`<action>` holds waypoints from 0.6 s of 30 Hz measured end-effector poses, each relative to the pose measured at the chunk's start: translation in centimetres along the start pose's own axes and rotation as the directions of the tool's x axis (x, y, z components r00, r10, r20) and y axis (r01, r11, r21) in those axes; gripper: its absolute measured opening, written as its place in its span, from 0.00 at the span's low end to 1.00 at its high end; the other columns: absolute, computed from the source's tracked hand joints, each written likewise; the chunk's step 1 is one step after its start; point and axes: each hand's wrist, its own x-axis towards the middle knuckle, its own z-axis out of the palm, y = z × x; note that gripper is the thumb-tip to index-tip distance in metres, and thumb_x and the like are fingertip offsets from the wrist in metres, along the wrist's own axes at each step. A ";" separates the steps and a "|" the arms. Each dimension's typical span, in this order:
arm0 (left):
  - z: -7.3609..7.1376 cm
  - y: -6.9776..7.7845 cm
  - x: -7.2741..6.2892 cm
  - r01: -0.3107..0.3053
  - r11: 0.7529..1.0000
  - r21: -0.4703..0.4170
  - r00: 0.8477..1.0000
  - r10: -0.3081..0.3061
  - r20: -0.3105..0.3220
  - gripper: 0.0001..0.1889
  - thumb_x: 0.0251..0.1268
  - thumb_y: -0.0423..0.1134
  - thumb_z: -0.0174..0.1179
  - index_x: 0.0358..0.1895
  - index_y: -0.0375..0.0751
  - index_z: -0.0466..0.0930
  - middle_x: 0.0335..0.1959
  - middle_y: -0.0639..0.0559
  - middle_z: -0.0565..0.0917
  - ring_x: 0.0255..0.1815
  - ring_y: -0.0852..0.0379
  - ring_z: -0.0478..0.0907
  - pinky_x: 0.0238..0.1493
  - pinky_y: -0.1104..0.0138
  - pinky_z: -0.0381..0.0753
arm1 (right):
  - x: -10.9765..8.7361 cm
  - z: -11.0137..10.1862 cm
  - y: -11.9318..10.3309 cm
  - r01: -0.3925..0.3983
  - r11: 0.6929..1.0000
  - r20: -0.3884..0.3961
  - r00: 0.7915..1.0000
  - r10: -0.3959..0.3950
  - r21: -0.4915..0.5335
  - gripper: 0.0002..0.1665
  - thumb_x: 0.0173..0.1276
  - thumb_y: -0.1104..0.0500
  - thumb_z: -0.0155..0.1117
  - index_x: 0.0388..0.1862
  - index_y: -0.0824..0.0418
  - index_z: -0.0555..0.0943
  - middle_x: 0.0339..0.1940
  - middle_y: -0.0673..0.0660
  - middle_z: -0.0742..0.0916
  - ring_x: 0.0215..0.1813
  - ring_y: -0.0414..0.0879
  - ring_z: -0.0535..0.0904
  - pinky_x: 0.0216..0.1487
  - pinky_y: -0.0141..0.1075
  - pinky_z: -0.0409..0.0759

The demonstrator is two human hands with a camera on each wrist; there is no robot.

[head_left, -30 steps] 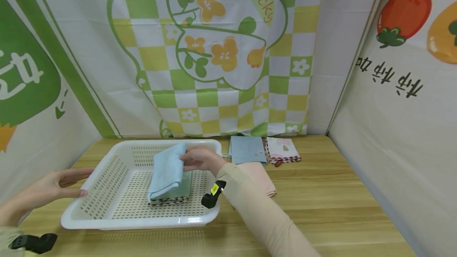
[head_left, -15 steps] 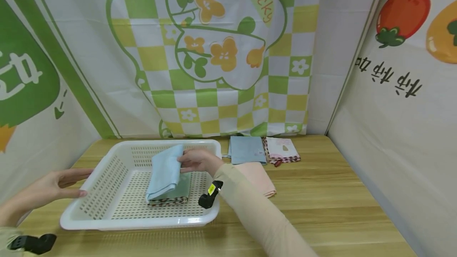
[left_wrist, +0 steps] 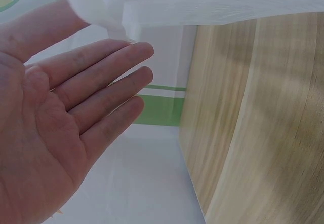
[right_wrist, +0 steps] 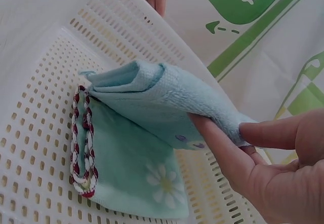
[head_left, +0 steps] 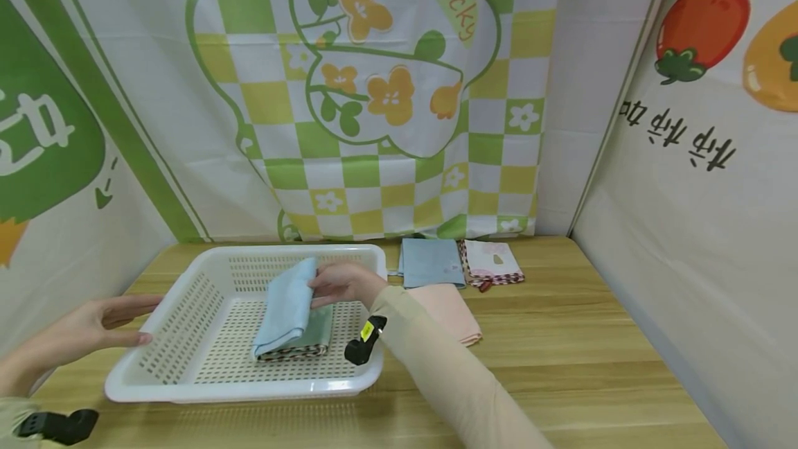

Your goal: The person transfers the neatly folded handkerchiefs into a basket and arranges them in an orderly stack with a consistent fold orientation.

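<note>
A folded light-blue towel is pinched at its right edge by my right hand, thumb on one face and fingers on the other. It is tilted over a folded green towel that lies in the white plastic basket. The green towel has a white flower and a braided red-and-white trim. In the right wrist view the blue towel's far end meets the trimmed edge. At the basket's left rim is my left hand; its straight fingers reach to the rim, with the thumb on the near side.
Right of the basket, a pink folded towel lies partly behind my right sleeve. Behind it are a blue folded towel and a white one with checked trim. Printed cloth walls enclose the wooden table.
My right hand has shifted slightly left and lowered the blue towel a little over the green one. The left hand stays at the basket rim.
</note>
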 end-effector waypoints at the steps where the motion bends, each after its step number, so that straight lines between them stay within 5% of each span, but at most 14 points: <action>1: 0.0 0.0 0.0 0.000 1.000 0.005 1.000 0.000 -0.001 0.37 0.62 0.45 0.63 0.69 0.27 0.60 0.65 0.24 0.65 0.56 0.47 0.77 0.44 0.46 0.80 | 0.0 -0.1 0.0 -0.003 1.000 -0.005 1.000 0.003 -0.008 0.23 0.73 0.72 0.42 0.67 0.74 0.61 0.66 0.72 0.70 0.70 0.60 0.65 0.67 0.51 0.67; 4: 0.1 0.1 0.0 -0.004 1.000 0.013 1.000 0.004 -0.001 0.37 0.62 0.45 0.63 0.68 0.26 0.59 0.65 0.24 0.65 0.59 0.24 0.65 0.44 0.45 0.79 | 0.0 -0.3 0.1 -0.015 0.999 -0.024 1.000 0.014 -0.028 0.23 0.73 0.72 0.43 0.66 0.73 0.63 0.65 0.72 0.72 0.69 0.60 0.67 0.66 0.51 0.68; 9: 0.0 0.1 0.0 -0.005 1.000 0.027 1.000 0.005 -0.004 0.37 0.62 0.45 0.63 0.68 0.27 0.60 0.65 0.24 0.66 0.58 0.27 0.69 0.43 0.48 0.80 | -0.1 -0.5 0.2 -0.039 0.999 -0.057 0.998 0.038 -0.034 0.23 0.72 0.72 0.45 0.66 0.73 0.65 0.64 0.71 0.73 0.68 0.60 0.68 0.65 0.50 0.70; 12: 0.0 0.1 0.0 -0.001 1.000 0.026 1.000 0.002 -0.003 0.37 0.62 0.46 0.63 0.68 0.28 0.61 0.64 0.25 0.67 0.54 0.60 0.77 0.42 0.57 0.82 | -0.2 -0.5 0.1 -0.050 0.998 -0.068 0.997 0.047 -0.039 0.24 0.72 0.73 0.45 0.67 0.73 0.65 0.64 0.70 0.74 0.68 0.61 0.68 0.64 0.50 0.71; 14: -0.1 0.1 -0.1 -0.001 1.000 0.018 1.000 0.001 -0.001 0.37 0.62 0.46 0.63 0.68 0.28 0.61 0.64 0.25 0.67 0.48 0.80 0.70 0.40 0.63 0.82 | -0.3 -0.5 0.0 -0.060 0.997 -0.072 0.996 0.057 -0.045 0.25 0.72 0.73 0.45 0.67 0.72 0.64 0.64 0.69 0.73 0.68 0.61 0.68 0.64 0.50 0.72; 16: -0.1 0.1 -0.1 -0.005 1.000 0.016 1.000 0.005 -0.003 0.37 0.62 0.45 0.63 0.68 0.29 0.61 0.64 0.26 0.67 0.43 0.90 0.60 0.38 0.68 0.80 | -0.5 -0.5 -0.2 -0.073 0.996 -0.076 0.995 0.068 -0.059 0.26 0.72 0.73 0.46 0.68 0.71 0.64 0.65 0.68 0.73 0.68 0.61 0.68 0.63 0.50 0.72; 18: -0.1 0.2 -0.1 -0.006 1.000 0.021 1.000 0.006 -0.007 0.37 0.61 0.45 0.63 0.68 0.29 0.61 0.64 0.26 0.67 0.46 0.85 0.66 0.39 0.66 0.81 | -0.6 -0.6 -0.3 -0.087 0.994 -0.081 0.993 0.081 -0.065 0.26 0.71 0.73 0.46 0.68 0.70 0.63 0.66 0.68 0.72 0.68 0.62 0.68 0.63 0.49 0.73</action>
